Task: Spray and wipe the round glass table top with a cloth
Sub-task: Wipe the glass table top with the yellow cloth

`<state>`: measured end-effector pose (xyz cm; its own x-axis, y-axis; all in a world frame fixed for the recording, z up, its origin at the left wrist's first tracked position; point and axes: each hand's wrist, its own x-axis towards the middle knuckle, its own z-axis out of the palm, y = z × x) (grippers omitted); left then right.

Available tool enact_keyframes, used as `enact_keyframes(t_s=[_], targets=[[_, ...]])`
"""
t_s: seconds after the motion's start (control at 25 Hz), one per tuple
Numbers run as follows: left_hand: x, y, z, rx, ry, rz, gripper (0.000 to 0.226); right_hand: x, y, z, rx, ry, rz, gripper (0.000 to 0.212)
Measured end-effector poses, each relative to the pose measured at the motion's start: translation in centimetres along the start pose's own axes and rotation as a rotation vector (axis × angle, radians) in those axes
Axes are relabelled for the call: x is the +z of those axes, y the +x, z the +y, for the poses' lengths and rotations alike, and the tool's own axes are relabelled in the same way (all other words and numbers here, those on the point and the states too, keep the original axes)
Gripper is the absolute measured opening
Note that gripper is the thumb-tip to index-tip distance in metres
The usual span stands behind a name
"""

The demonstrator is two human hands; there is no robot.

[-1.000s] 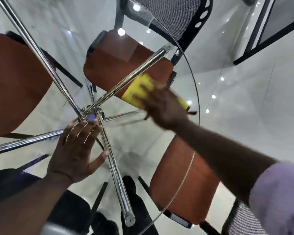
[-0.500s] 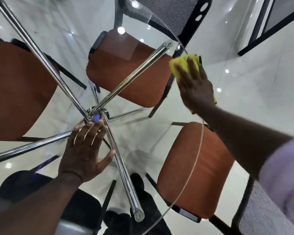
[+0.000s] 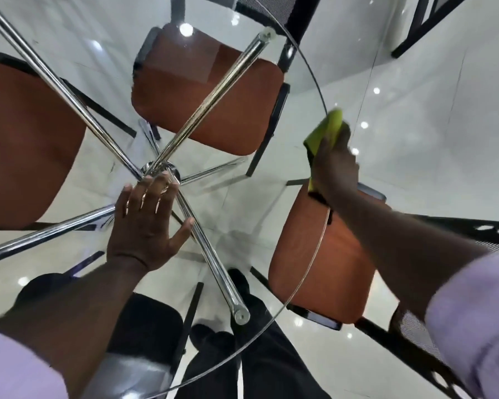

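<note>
The left hand (image 3: 144,226) is lying flat with fingers spread on the clear round glass worktop (image 3: 242,214), over its chrome legs (image 3: 213,90). At the right rim, the right hand (image 3: 333,165) is gripping the bunched yellow-green cloth (image 3: 326,131).

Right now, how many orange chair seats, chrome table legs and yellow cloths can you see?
Orange chair seats: 3
Chrome table legs: 4
Yellow cloths: 1
Total: 8

Three orange-seated chairs (image 3: 208,93) below, crossed chrome legs (image 3: 213,84), glossy white floor (image 3: 429,139)
</note>
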<state>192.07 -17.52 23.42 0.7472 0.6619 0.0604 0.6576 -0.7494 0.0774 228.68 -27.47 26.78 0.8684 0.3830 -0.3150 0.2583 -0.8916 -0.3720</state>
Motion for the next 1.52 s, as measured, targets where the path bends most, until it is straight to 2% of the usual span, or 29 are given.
enact_keyframes(t_s=[0.12, 0.2, 0.28, 0.36, 0.52, 0.64, 0.72, 0.84, 0.92, 0.96, 1.04, 1.2, 1.32, 1.44, 1.52], targets=[[0.2, 0.0, 0.0, -0.001, -0.006, 0.012, 0.078, -0.7, 2.8, -1.4, 0.027, 0.041, 0.026, 0.056], [0.0, -0.2, 0.1, 0.007, -0.006, 0.030, 0.077, 0.0, -2.2, 1.5, 0.122, 0.120, 0.026, 0.055], [-0.1, -0.3, 0.1, 0.001, 0.011, 0.029, 0.077, 1.7, -10.4, 5.2, 0.300, 0.233, 0.026, 0.061], [-0.3, -0.2, 0.3, 0.008, 0.007, 0.025, 0.075, 2.9, -16.0, 6.9, 0.379, 0.270, 0.036, 0.064], [-0.1, -0.1, 0.1, 0.018, 0.000, 0.064, 0.072, 2.6, -9.3, 6.4, 0.215, 0.196, 0.073, 0.058], [0.1, -0.4, 0.1, 0.018, 0.007, 0.073, 0.071, 1.7, -6.3, 6.5, 0.174, 0.279, 0.045, 0.059], [0.1, -0.3, 0.1, 0.023, 0.021, 0.083, 0.071, 3.2, -11.2, 8.2, 0.230, 0.400, 0.066, 0.062], [0.1, -0.2, 0.2, 0.030, 0.022, 0.107, 0.071, 7.7, -25.0, 10.2, 0.371, 0.620, 0.114, 0.065], [0.2, -0.2, 0.2, 0.029, 0.006, 0.101, 0.072, 9.1, -30.5, 9.8, 0.370, 0.637, 0.100, 0.068], [0.3, -0.2, 0.2, 0.028, -0.001, 0.100, 0.072, 8.7, -30.4, 9.3, 0.345, 0.599, 0.093, 0.070], [0.4, -0.1, 0.1, 0.025, -0.013, 0.102, 0.072, 7.2, -26.0, 8.7, 0.240, 0.435, 0.119, 0.074], [0.0, 0.0, 0.1, 0.003, -0.055, 0.107, 0.071, 3.2, -15.0, 7.4, -0.118, -0.027, 0.116, 0.074], [-0.1, 0.2, -0.1, -0.011, -0.067, 0.113, 0.071, 4.9, -16.2, 7.4, -0.368, -0.262, 0.153, 0.071], [-0.1, 0.2, -0.1, -0.010, -0.059, 0.111, 0.073, 5.5, -19.2, 9.9, -0.912, -0.451, 0.019, 0.062], [-0.1, 0.2, 0.0, -0.051, -0.049, 0.116, 0.079, 3.3, -13.9, 8.7, -1.277, -0.550, -0.076, 0.056]])
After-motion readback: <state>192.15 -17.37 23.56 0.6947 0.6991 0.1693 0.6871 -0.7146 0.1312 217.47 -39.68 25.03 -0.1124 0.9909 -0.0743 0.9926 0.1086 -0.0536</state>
